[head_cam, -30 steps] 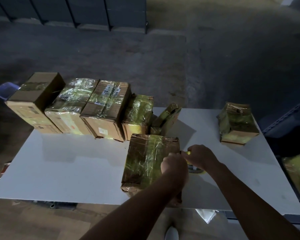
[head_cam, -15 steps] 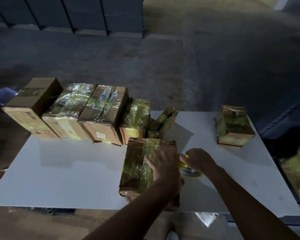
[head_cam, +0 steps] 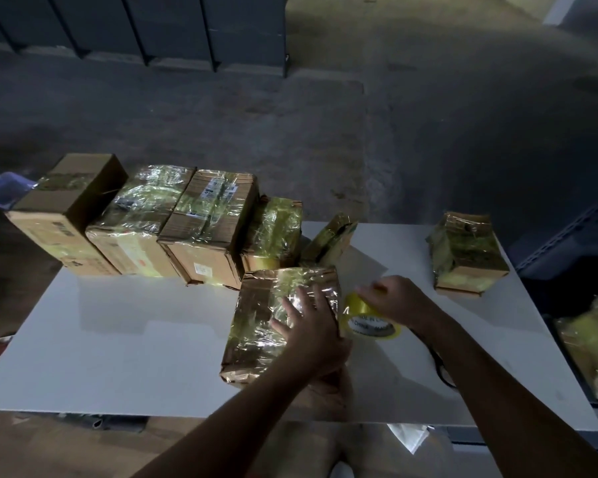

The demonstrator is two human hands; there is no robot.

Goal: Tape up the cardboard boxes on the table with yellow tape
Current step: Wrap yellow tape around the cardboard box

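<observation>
while right fingers [head_cam: 382,289] grip tape roll [head_cam: 355,304], left fingers [head_cam: 313,300] have flattened onto the box [head_cam: 252,305]

Perhaps seven cardboard boxes [head_cam: 66,215] [head_cam: 142,222] [head_cam: 208,232] [head_cam: 273,232] [head_cam: 328,239] [head_cam: 263,322] [head_cam: 466,253], one tape roll [head_cam: 372,325], two hands [head_cam: 311,326] [head_cam: 390,298]

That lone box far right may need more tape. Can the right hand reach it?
Likely yes: only bare table separates the right hand from the lone box, though it holds the tape roll.

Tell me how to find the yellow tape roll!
Look at the white table. Near its front, the left hand presses a shiny wrapped box; just to its right, under the right hand, is the tape roll. It's the only round yellow ring there.
</observation>
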